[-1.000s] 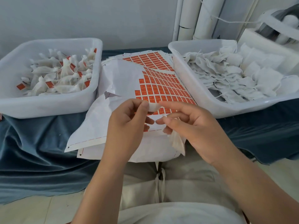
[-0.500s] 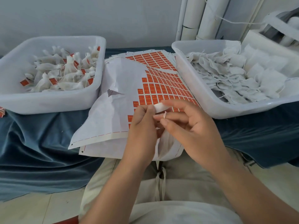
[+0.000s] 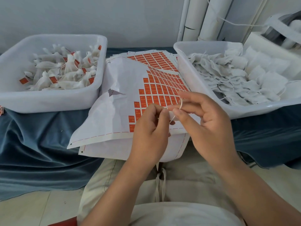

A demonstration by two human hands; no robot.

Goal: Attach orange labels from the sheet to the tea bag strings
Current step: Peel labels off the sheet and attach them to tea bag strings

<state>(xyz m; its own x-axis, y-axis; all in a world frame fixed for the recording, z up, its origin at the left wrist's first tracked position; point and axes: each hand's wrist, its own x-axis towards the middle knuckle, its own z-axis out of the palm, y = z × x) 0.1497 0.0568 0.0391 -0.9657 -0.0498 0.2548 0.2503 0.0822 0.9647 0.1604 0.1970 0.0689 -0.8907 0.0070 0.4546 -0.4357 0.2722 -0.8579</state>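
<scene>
The label sheet (image 3: 162, 85) lies between two tubs, its orange labels filling the right part and the left part peeled bare. Just above its near edge my left hand (image 3: 149, 128) pinches the top of a white tea bag (image 3: 171, 113), which is mostly hidden between my hands. My right hand (image 3: 206, 124) holds the tea bag string (image 3: 180, 104), a thin pale thread looped over a fingertip and running down towards my thumb. The hands meet fingertip to fingertip. I see no loose label on either hand.
A white tub (image 3: 48, 104) at the left holds tea bags with orange labels. A white tub (image 3: 244, 112) at the right holds plain tea bags with strings. More label sheets (image 3: 151, 58) lie underneath. Blue cloth (image 3: 40, 144) covers the table; white tubes (image 3: 203, 18) stand behind.
Both hands have shifted a little right and farther over the sheet. The string now shows looped on my right fingers, and the white tea bag top is less visible.
</scene>
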